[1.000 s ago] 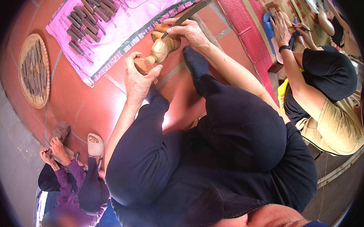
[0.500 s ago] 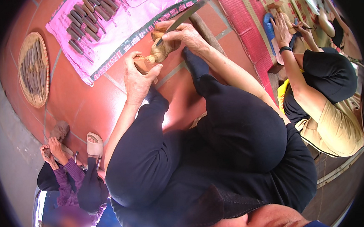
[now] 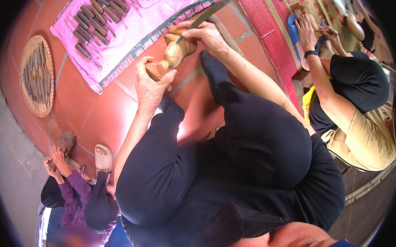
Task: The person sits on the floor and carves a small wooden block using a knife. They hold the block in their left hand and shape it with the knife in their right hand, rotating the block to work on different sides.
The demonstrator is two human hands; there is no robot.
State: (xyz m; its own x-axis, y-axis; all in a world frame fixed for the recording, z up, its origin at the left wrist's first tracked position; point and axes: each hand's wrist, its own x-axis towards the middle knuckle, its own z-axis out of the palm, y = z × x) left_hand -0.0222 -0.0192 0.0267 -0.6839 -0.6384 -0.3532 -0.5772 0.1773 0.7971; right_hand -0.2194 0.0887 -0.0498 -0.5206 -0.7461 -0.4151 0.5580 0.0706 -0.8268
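A pale carved wooden figure (image 3: 174, 56) is held out over the floor, between my feet and the pink sheet. My left hand (image 3: 150, 88) grips its blocky base, thumb on one side and fingers on the other. My right hand (image 3: 209, 38) pinches a long, narrow, dark blade-like tool (image 3: 210, 12). The tool's lower tip meets the figure's body, and its other end points up and right, past my knuckles. Some right fingers curl behind the figure's far end and are partly hidden.
Several chisels (image 3: 97, 24) lie on the pink sheet (image 3: 111, 54). A round woven tray (image 3: 50, 85) at the left holds more tools. A wooden stick (image 3: 223, 34) lies beyond my right hand. Co-workers sit at the lower left and on the right, near a red mat (image 3: 265, 36).
The blade-like tool has shifted slightly up and right along the figure, with my right hand moving a little. My left hand and the figure stay nearly still.
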